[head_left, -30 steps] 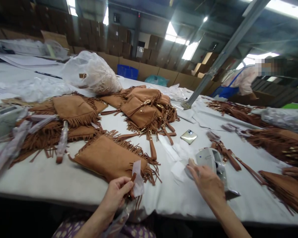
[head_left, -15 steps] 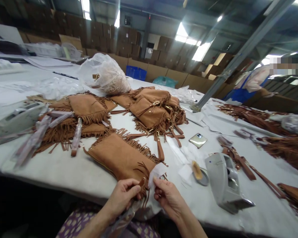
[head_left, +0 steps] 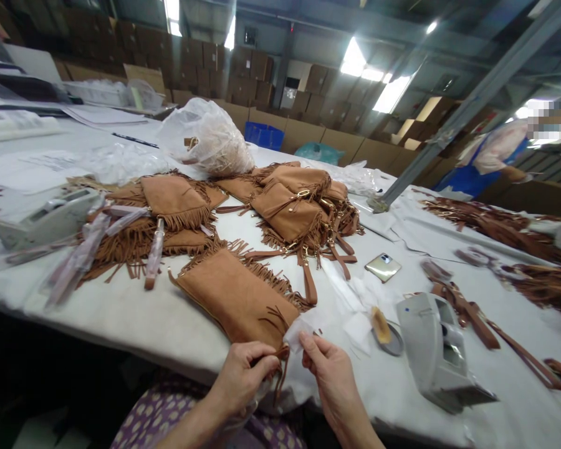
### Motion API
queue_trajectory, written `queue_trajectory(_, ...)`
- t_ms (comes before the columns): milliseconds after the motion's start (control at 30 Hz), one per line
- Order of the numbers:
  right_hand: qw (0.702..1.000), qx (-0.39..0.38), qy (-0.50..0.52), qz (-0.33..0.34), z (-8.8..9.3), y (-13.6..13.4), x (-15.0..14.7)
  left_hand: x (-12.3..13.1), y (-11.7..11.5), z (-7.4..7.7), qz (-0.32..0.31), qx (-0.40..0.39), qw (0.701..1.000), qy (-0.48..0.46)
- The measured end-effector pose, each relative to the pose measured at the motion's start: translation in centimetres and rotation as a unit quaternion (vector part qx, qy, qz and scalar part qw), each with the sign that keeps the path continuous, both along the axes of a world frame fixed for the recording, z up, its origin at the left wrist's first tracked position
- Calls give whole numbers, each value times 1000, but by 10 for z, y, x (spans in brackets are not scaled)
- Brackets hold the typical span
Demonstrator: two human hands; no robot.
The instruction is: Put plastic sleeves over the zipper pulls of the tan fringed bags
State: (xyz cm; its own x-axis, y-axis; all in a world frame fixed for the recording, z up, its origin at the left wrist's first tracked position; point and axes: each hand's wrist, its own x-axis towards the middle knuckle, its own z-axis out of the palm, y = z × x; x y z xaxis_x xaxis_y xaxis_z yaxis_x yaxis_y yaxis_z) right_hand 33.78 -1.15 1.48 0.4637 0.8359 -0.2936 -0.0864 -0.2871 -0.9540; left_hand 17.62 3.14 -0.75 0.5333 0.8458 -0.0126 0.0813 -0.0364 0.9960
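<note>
A tan fringed pouch (head_left: 236, 293) lies flat at the table's near edge, its zipper side toward me. At its near right corner my left hand (head_left: 245, 377) is closed, pinching a brown leather strap (head_left: 283, 353) between thumb and forefinger. My right hand (head_left: 330, 371) pinches a thin white sheet of tissue or film (head_left: 302, 329) beside that corner. Clear plastic hangs below my left hand, partly hidden by it. Beyond the pouch, more tan fringed bags (head_left: 290, 209) are piled up, with wrist straps and gold clasps hanging toward me.
A grey tape dispenser (head_left: 432, 349) stands at right, near a tape roll (head_left: 388, 337) and a phone (head_left: 383, 267). Another dispenser (head_left: 51, 218) is at left by plastic-wrapped straps (head_left: 81, 255). A metal post (head_left: 449, 131) rises behind; a person in a blue apron (head_left: 489, 162) stands far right.
The view has shifted slightly left. My left hand has turned and drawn the strap closer to the pouch's corner. My right hand still holds the white sheet.
</note>
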Motion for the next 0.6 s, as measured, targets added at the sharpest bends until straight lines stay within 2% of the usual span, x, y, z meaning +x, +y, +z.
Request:
queue_trajectory(333,989,4,-112,92,13,-1,-1,0,3,0,-5,-15,1000,-7)
queue_trajectory(500,975,21,-180,129,7,-5,-5,-1,5,-2,-9,-29,999,-13)
queue_trajectory(600,975,-8,-150,165,2,-9,-14,-3,6,-4,-16,-32,999,-12)
